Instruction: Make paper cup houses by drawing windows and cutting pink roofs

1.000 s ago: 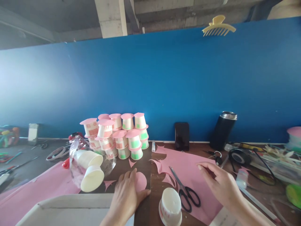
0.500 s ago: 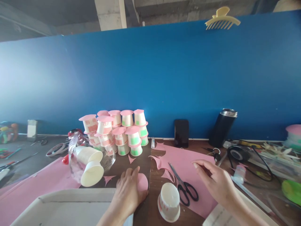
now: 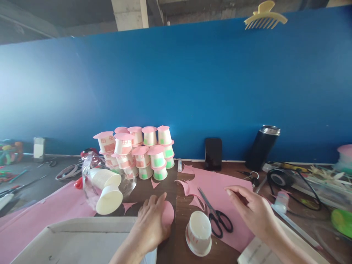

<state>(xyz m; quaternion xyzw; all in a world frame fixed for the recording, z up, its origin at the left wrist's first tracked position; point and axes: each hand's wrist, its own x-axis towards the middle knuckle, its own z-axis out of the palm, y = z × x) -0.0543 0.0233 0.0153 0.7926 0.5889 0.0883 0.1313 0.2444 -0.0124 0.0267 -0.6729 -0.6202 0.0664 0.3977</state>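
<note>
Two risks: your left hand [image 3: 150,223], pressed flat, could crease the round pink paper disc [image 3: 168,212], and your open, empty right hand [image 3: 254,212] could nudge the black-handled scissors [image 3: 216,214] into the upturned white paper cup [image 3: 198,233].

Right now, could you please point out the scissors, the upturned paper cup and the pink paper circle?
scissors [image 3: 215,212]: head view, at the pivot.
upturned paper cup [image 3: 200,231]: head view, on its base.
pink paper circle [image 3: 168,213]: head view, exposed right part.

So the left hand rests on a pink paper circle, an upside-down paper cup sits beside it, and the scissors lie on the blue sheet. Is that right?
Not quite. In the head view the scissors lie on the pink sheet, not a blue one. The left hand does rest on the pink paper circle, with the upside-down paper cup beside it.
</note>
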